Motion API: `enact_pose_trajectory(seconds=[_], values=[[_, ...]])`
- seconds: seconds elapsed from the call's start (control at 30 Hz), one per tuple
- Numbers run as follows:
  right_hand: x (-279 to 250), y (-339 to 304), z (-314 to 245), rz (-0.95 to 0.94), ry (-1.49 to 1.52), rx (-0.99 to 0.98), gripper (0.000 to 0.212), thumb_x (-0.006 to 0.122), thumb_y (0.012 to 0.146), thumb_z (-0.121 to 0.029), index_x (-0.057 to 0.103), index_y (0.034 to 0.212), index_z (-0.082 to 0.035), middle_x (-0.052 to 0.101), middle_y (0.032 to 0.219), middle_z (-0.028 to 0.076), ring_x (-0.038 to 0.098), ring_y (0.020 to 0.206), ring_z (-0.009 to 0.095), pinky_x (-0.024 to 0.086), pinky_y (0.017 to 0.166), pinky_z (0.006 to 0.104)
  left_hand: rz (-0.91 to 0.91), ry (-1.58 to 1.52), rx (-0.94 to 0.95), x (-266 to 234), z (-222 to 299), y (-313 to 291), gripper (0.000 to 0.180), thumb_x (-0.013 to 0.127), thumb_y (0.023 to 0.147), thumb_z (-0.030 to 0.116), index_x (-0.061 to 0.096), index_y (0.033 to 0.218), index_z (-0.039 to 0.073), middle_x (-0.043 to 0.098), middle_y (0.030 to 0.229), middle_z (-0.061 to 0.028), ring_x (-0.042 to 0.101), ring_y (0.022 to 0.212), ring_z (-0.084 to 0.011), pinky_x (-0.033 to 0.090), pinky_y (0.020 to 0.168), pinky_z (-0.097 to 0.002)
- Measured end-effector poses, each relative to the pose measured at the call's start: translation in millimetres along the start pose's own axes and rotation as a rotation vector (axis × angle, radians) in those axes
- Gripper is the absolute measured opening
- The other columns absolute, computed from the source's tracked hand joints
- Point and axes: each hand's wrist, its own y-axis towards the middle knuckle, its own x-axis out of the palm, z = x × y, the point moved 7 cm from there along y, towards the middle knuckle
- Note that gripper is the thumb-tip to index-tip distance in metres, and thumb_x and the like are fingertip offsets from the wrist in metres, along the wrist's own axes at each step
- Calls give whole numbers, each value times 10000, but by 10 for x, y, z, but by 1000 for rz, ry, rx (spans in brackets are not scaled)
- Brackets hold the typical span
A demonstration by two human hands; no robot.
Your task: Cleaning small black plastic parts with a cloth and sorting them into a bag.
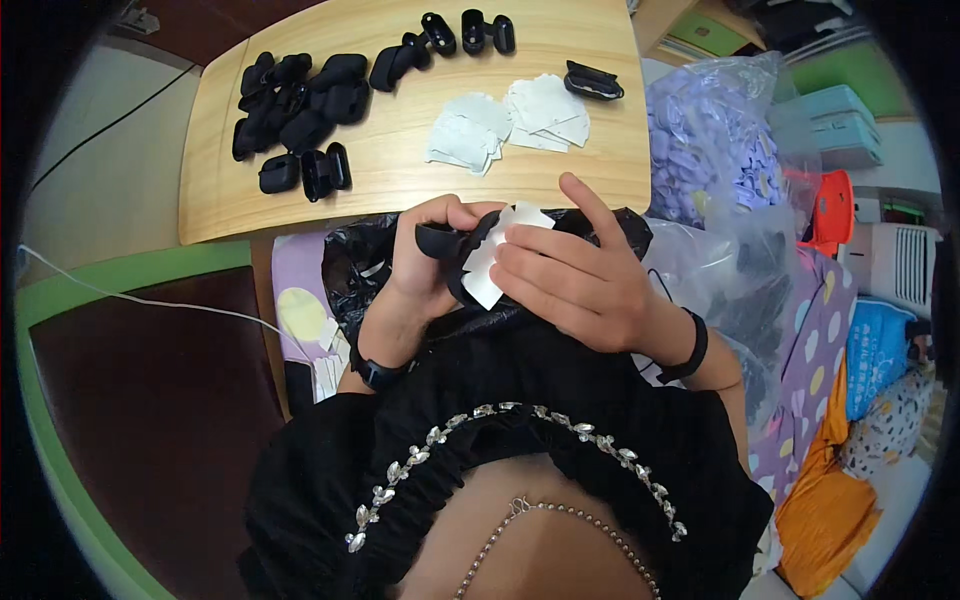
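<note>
My left hand (408,262) is closed around a small black case (436,241), which stands with its lid open, in front of the table's near edge. A white piece of paper (484,276) with notched edges lies against the case. The fingers of my right hand (590,285) press on this paper, while one finger sticks out apart from the others. My right thumb is hidden. Beyond my hands, two stacks of pale cut paper pieces (465,133) (549,112) rest on the wooden table (390,170).
Several black cases (305,105) crowd the table's left side, more stand along its far edge, and an open one (593,81) lies far right. Below my hands spreads a black plastic bag (350,255). A clear bag of lilac pieces (700,150) stands right of the table.
</note>
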Motion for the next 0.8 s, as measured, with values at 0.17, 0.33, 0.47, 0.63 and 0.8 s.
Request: enact_pose_trajectory(seconds=[0.17, 0.33, 0.47, 0.63, 0.8], values=[[77, -47, 18, -13, 63, 96, 221, 601, 751, -50, 657, 965, -33, 633, 949, 52, 617, 958, 200, 285, 1036, 605, 82, 189, -15, -86, -3, 40, 326, 405, 769, 87, 596, 926, -126, 645, 908, -186, 615, 781, -239, 500, 787, -304], [154, -59, 45, -59, 103, 173, 261, 598, 708, -16, 654, 962, -35, 616, 944, 48, 608, 959, 200, 238, 1050, 629, 144, 215, 62, -142, 36, 56, 327, 408, 764, 96, 599, 916, -122, 644, 891, -178, 612, 767, -237, 499, 780, -300], [204, -72, 46, -75, 117, 205, 301, 586, 666, 1, 649, 959, -29, 608, 954, 51, 594, 979, 200, 232, 1051, 631, 153, 219, 20, -159, 18, 65, 332, 410, 760, 111, 601, 910, -115, 643, 873, -170, 611, 764, -231, 499, 774, -298], [271, -89, 78, -83, 209, 207, 338, 567, 631, 22, 638, 960, -11, 603, 966, 60, 578, 998, 214, 237, 1057, 616, 73, 122, -23, -148, -25, 72, 325, 408, 757, 123, 603, 889, -102, 640, 846, -162, 608, 742, -225, 502, 755, -299], [345, -159, 69, -57, 261, 193, 335, 568, 634, 23, 634, 961, -7, 599, 977, 71, 574, 993, 232, 237, 1066, 596, 96, 124, -34, -233, -59, 77, 321, 404, 759, 125, 598, 882, -99, 639, 830, -160, 606, 716, -225, 506, 729, -300]])
